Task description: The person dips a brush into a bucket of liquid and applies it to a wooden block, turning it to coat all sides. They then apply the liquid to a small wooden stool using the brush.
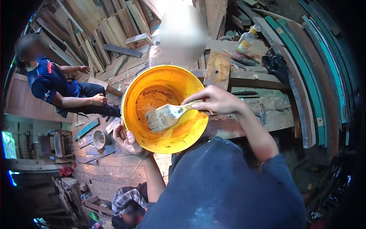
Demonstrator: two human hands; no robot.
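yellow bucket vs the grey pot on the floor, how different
The yellow bucket is gripped at its rim by the left hand; the grey pot sits on floor planks. The bucket is bright, with a brush in it; the pot is dull, unattended. Both are round, open-topped.

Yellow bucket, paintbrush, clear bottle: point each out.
yellow bucket (187,131): head view, inner wall at lower right.
paintbrush (162,117): head view, on the bristles.
clear bottle (245,42): head view, middle of its body.

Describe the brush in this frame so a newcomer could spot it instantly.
Find the big yellow bucket at centre, its rim gripped by the left hand. Over its mouth the right hand holds a flat paintbrush. Its wide, pale bristles stand out against the orange-brown residue inside.
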